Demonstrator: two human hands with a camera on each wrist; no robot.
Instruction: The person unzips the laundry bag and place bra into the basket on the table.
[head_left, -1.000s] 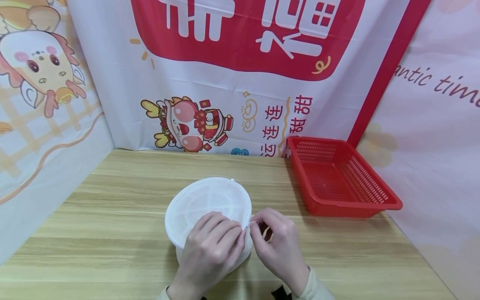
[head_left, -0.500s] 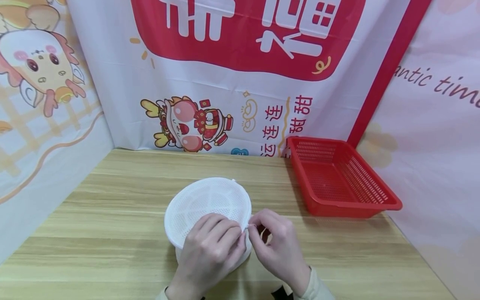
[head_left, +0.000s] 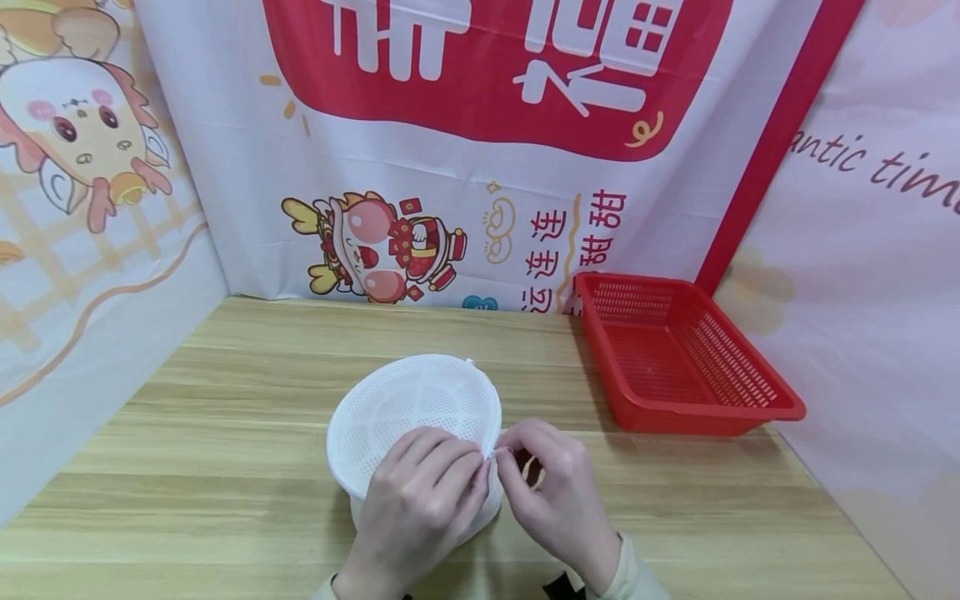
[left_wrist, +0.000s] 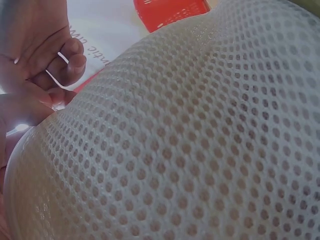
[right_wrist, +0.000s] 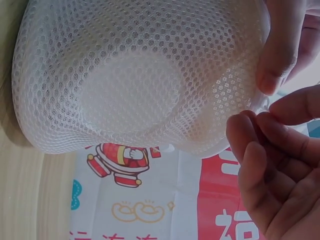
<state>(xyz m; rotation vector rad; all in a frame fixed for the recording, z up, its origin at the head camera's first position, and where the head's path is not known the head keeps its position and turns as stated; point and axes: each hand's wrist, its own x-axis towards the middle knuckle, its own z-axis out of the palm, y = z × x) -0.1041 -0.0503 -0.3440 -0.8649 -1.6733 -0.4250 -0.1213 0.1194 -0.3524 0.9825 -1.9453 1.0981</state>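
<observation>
A round white mesh laundry bag [head_left: 420, 392] stands on the table, its flat top tilted. My left hand [head_left: 423, 496] lies over the near part of the top and pinches the rim at the right. Close beside it, my right hand [head_left: 555, 492] pinches a small white piece at the rim, which looks like a zip pull [right_wrist: 264, 104]. In the right wrist view the left thumb [right_wrist: 277, 60] presses the rim just above the right fingertips. Mesh [left_wrist: 175, 140] fills most of the left wrist view. My left hand hides part of the bag's near side.
A red plastic basket [head_left: 622, 392] with slotted sides stands at the back right of the wooden table [head_left: 187, 433]. Printed cloth hangs behind the table [head_left: 247, 208] and along both sides.
The bag has shifted very slightly to the left. Both hands keep nearly the same place and the same hold at the rim.
</observation>
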